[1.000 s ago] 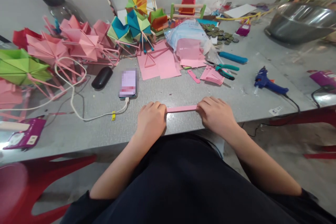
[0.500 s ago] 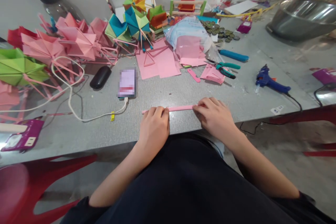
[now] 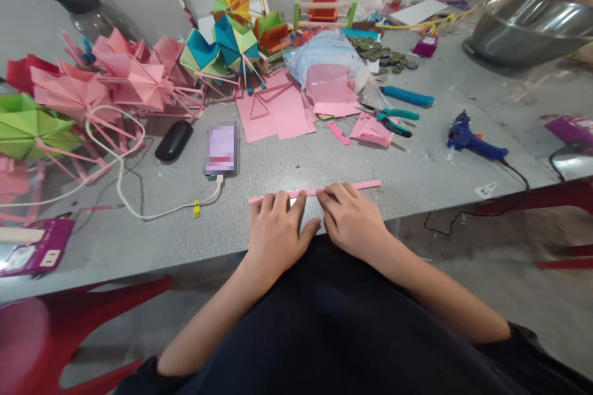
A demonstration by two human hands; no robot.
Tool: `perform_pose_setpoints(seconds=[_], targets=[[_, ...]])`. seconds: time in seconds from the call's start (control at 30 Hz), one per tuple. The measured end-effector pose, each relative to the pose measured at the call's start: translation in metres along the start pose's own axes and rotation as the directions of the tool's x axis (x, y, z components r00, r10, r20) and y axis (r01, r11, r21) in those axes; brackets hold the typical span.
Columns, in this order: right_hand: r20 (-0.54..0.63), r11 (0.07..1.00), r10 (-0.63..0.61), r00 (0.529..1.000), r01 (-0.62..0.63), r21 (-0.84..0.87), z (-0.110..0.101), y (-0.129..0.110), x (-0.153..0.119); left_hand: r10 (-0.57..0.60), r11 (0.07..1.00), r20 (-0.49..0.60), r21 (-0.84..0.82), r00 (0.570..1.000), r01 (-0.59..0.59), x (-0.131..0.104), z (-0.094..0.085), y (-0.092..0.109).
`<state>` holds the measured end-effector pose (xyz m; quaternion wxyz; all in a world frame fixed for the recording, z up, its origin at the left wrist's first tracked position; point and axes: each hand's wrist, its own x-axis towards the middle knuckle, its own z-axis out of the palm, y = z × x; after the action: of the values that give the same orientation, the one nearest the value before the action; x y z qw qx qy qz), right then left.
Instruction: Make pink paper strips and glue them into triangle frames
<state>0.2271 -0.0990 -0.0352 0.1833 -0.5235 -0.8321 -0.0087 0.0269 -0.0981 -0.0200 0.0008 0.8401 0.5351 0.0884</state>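
Note:
A slim pink paper stick [image 3: 370, 184], seemingly rolled or folded, lies along the front of the grey table. My left hand [image 3: 278, 222] rests palm down over its left part, fingers stretched onto the paper and thumb spread away. Close beside it, my right hand [image 3: 351, 216] lays its fingertips on the middle of the stick. Both ends of the stick poke out past my hands; my fingers cover parts between. Pink paper sheets [image 3: 273, 114] and a small stack of pink paper pieces [image 3: 370, 129] lie farther back.
Pliers [image 3: 393, 118], a pink cutter-like piece [image 3: 338, 133] and a blue glue gun [image 3: 477, 141] lie to the right. A phone [image 3: 221, 149] with a white cable [image 3: 157, 217], a black case [image 3: 174, 141] and folded pink paper models [image 3: 139, 83] stand left. A metal bowl [image 3: 523, 43] sits back right.
My right hand has moved left from the stick's right end to its middle, baring that end. My left thumb has spread away from the stick. The view has shifted slightly.

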Motion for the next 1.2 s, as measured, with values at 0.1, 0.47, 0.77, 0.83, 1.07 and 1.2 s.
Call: perform_pose_setpoints(seconds=[0.1,0.47,0.77,0.83,1.07,1.2], targets=[[-0.066,0.994,0.073,0.995,-0.078,-0.077,-0.006,0.013,-0.01,-0.035,0.999,-0.013,0.018,0.999,0.036,-0.005,-0.001,-0.017],[-0.165,0.971,0.206,0.965,-0.223,-0.089,-0.016,0.062,-0.029,0.002,1.0,-0.167,0.03,0.986,0.003,-0.01,-0.002,-0.037],[0.053,0.992,0.011,0.999,-0.018,0.128,-0.02,0.101,-0.013,0.206,0.975,0.05,-0.089,0.977,-0.201,0.016,-0.016,-0.038],[0.057,0.986,-0.065,0.996,0.055,0.16,-0.022,0.101,-0.01,0.275,0.952,0.159,-0.181,0.948,-0.246,0.027,-0.027,-0.037],[-0.054,0.917,-0.374,0.926,0.378,0.125,-0.044,0.077,0.022,0.375,0.683,0.487,-0.72,0.789,0.12,0.075,-0.053,-0.042],[-0.04,0.866,-0.48,0.876,0.48,0.138,-0.056,0.059,0.059,0.516,0.389,0.518,-0.851,0.682,0.352,0.086,-0.041,-0.046]])
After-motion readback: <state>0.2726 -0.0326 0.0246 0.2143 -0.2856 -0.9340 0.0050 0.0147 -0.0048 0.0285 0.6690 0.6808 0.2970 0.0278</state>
